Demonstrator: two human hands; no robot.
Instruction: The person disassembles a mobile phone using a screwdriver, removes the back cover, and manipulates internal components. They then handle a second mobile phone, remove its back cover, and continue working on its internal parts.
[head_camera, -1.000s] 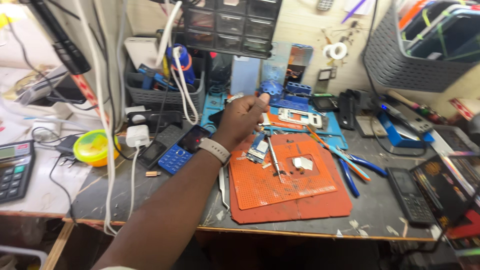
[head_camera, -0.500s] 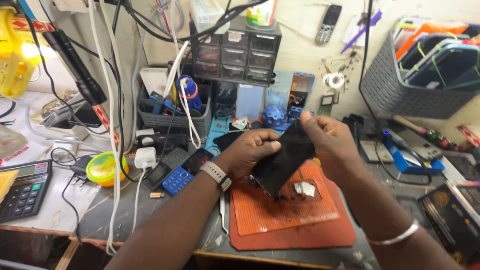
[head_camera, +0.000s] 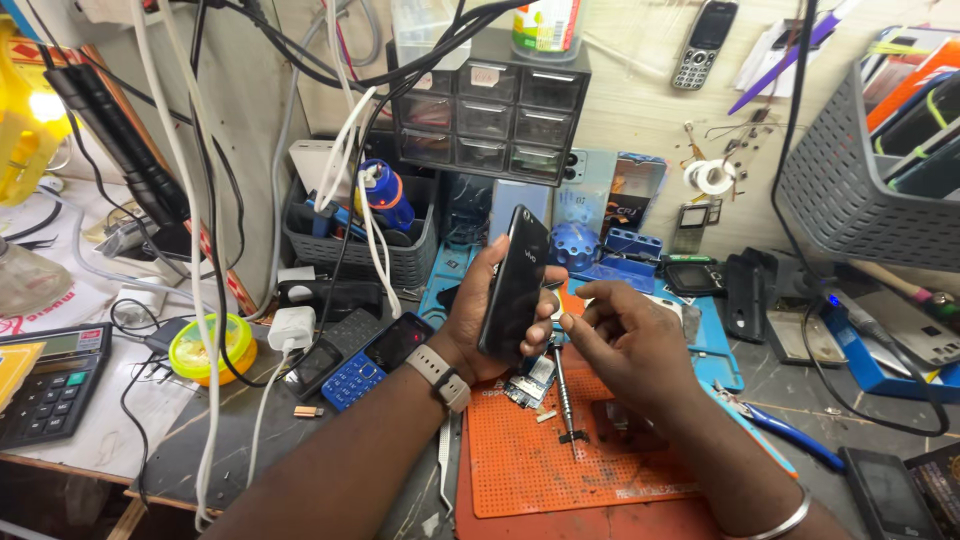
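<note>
The left hand (head_camera: 492, 315) holds a black phone (head_camera: 514, 283) upright and a little tilted above the back edge of the orange mat (head_camera: 560, 460), near the middle of the table (head_camera: 240, 440). The phone's glossy back faces the camera; the thumb lies along its left edge and the fingertips (head_camera: 543, 322) curl round its right edge, so the fingers are closed about the body in a firm wrap, not spread. A pale watch band (head_camera: 440, 375) circles that wrist. The right hand (head_camera: 630, 345) hovers just beside the phone's lower right edge, its fingers loosely bent and drawn toward each other, the thumb and forefinger tips close together near the left hand's fingertips; whether they pinch some small part cannot be told. A bangle (head_camera: 785, 515) sits on the right wrist. Under the hands, on the mat, lie a small circuit board (head_camera: 532, 380) and a thin screwdriver (head_camera: 564, 395), both apart from the phone. Left of the mat a blue keypad phone (head_camera: 375, 358) lies flat on the table, beside a white charger (head_camera: 291, 327) and a yellow-green tub (head_camera: 212, 348). A calculator (head_camera: 45, 385) rests at the table's left edge. Blue-handled pliers (head_camera: 775, 425) lie right of the mat, and a small drawer cabinet (head_camera: 490, 120) stands against the back wall.
</note>
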